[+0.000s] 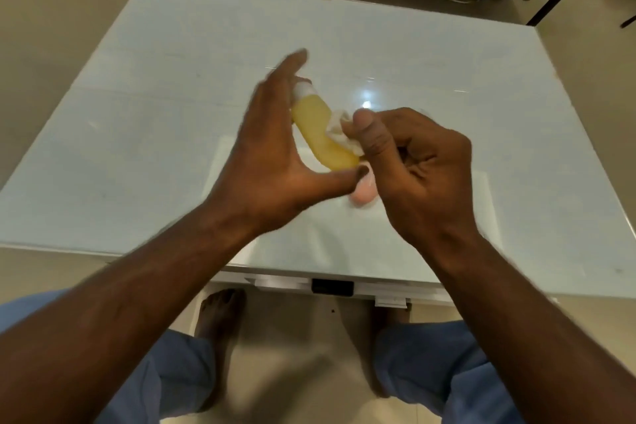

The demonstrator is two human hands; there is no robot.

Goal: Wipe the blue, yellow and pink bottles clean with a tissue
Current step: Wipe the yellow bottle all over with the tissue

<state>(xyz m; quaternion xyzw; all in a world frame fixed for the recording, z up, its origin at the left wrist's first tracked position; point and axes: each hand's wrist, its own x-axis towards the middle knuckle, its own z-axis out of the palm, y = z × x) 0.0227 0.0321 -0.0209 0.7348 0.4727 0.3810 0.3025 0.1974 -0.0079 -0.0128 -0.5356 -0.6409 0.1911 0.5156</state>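
A glossy pale table (172, 107) stands on a beige tiled floor (38, 27). Above its middle, the left hand (272, 151) grips the yellow bottle (321, 134) end to end, while the right hand (413, 165) pinches a tissue (339, 129) against it. A pink bottle (363, 193) lies beneath.

1 yellow bottle (323, 134), 1 pink bottle (363, 194), 1 tissue (340, 132), 1 table (137, 113), 2 hands, left (272, 162), right (413, 162)

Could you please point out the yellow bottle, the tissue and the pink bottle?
yellow bottle (321, 134), head view, mid body.
tissue (339, 129), head view, crumpled fold.
pink bottle (363, 193), head view, visible end.
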